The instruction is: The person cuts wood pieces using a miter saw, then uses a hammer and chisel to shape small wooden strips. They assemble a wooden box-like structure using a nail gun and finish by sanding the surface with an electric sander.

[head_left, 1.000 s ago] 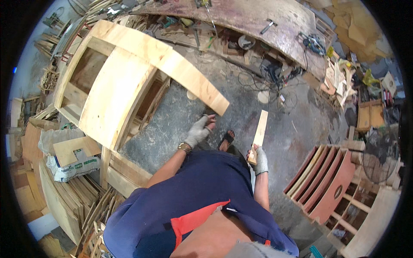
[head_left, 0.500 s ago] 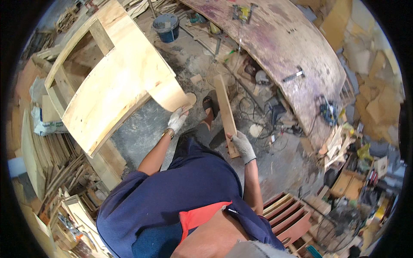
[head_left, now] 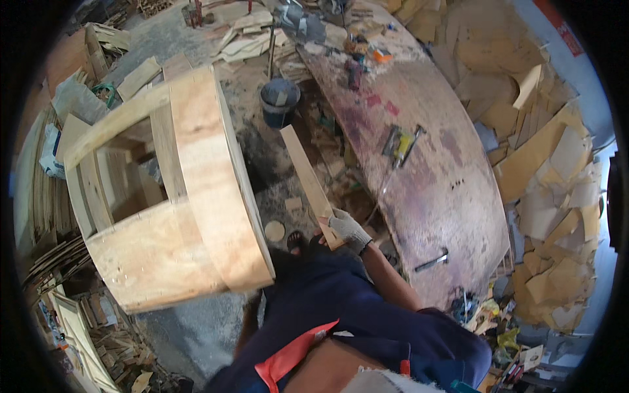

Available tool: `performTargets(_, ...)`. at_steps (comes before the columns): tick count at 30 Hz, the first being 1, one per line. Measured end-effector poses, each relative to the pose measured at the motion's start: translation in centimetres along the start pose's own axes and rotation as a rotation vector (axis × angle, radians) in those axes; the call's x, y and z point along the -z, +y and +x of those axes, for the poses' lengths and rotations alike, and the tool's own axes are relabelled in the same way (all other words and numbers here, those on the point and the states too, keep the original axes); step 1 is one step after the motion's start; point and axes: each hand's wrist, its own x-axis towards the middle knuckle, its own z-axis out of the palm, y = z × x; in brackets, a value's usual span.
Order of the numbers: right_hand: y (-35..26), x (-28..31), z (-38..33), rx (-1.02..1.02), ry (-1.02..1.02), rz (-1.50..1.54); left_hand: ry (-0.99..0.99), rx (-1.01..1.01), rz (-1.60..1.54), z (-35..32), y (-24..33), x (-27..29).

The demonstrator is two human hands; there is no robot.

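Head view: our right hand (head_left: 350,230) grips a board (head_left: 304,173); beyond it, a bucket (head_left: 275,119), pale patch (head_left: 281,98) inside. Our hidden left hand's state we can't tell.

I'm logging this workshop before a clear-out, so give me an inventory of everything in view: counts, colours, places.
Board: one, pale wood, picture centre
Curved frame: one, pale wood, left of centre
Worktable: one, brown with purple stains, right of centre
Hammer: one, dark, near end of worktable
Yellow-green tool: one, mid-worktable
Orange item: one, far end of worktable
Bucket: one, dark blue, floor left of worktable
Disc: one, pale, floor right of frame
Tan sheets: many, right side
Wood scraps: many, pale, top
Smaller clutter: too jumbled to count
Clothing: navy, red trim, bottom
Right grip: one, grey glove, holding board's near end
Left forearm: one, shadowed, below frame; left grip hidden
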Motion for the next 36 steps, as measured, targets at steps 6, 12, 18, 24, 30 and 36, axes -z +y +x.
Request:
performTargets(6, -8.0, -0.3, 11.6, -0.063, -0.026, -0.234, 0.063, 0.264, -0.220, 0.2, 1.7, -5.2)
performTargets(12, -21.2, -1.0, 23.2, 0.108, -0.054, -0.026, 0.127, 0.478, -0.353, 1.5, 6.7, -8.8)
performTargets(18, -37.7, 1.8, 30.7, 0.746, -0.003, 0.125, 0.222, 0.537, -0.411, 12.3, 14.6, -4.7)
performTargets(24, -56.5, 5.2, 40.7, 1.114, 0.060, 0.299, 0.310, 0.483, -0.468, 19.9, 20.8, -0.1)
performTargets(30, -79.1, 8.8, 46.9, 1.315, 0.130, 0.131, 0.333, 0.480, -0.493, 22.6, 23.8, 1.0)
performTargets(36, -72.6, 7.4, 46.0, 1.093, -0.390, 0.359, 0.313, 0.531, -0.493, 23.0, 24.5, 0.9)
